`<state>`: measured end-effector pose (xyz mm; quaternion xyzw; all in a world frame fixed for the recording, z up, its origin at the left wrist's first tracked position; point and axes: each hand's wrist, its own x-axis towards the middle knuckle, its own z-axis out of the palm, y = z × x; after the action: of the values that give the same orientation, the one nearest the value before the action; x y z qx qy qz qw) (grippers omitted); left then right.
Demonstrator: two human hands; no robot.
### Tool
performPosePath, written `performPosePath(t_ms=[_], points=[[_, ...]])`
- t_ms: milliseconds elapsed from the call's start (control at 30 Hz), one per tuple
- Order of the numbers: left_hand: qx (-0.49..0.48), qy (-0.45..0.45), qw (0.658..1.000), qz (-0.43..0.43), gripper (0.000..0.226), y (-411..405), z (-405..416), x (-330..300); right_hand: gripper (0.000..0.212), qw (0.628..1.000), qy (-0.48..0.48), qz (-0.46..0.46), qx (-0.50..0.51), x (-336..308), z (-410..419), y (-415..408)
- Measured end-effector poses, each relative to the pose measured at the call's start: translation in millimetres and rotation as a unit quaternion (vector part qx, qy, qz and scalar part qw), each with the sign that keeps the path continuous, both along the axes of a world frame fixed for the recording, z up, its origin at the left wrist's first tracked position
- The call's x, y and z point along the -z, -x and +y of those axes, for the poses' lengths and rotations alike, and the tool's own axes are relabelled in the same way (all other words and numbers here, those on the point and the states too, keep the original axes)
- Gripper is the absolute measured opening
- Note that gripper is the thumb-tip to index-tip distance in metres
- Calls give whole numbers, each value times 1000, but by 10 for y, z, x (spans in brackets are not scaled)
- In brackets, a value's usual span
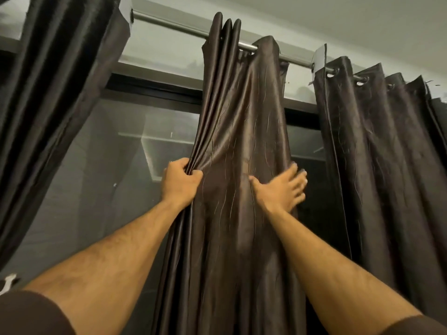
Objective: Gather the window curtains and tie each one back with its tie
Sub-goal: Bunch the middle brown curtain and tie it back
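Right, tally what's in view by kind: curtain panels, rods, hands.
Dark brown curtain panels: 3 (left panel, middle panel, right panel)
Metal curtain rod: 1
Hands: 2 (left hand, right hand)
Total: 6

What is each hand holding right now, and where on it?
Left hand grips the middle curtain's bunched left-edge folds. Right hand lies open on its right side, gripping nothing.

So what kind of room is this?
Probably a room in a home, seen at night: dark curtains hang from a metal rod over a large window that reflects an indoor ceiling.
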<state>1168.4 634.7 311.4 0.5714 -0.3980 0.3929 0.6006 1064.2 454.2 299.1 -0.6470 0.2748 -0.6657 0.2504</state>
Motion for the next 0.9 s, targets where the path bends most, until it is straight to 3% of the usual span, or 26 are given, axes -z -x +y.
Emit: performPosePath(t_ms=[67,133,233,333,467,633,900], points=[[-6,16,1000,-2,14,-6,10,25,134,986,-119,40,-114,-31,-209,52],[-20,22,1000,-7,13,-2,21,57,126,970,-129,55,-200,-56,-268,54],[-27,15,999,-12,12,-21,27,74,106,969,-23,86,-231,-192,-71,0],[-23,6,1000,-13,9,-29,62,35,99,951,92,124,-269,-430,314,-108],[2,11,1000,-23,31,-23,247,-140,87,917,219,143,-302,-753,913,-284],[-31,56,998,-22,50,-77,691,-343,102,888,275,191,-315,-874,1564,-533],[-120,150,981,-3,36,-287,1357,-229,75,845,330,155,-391,-748,2295,-766]])
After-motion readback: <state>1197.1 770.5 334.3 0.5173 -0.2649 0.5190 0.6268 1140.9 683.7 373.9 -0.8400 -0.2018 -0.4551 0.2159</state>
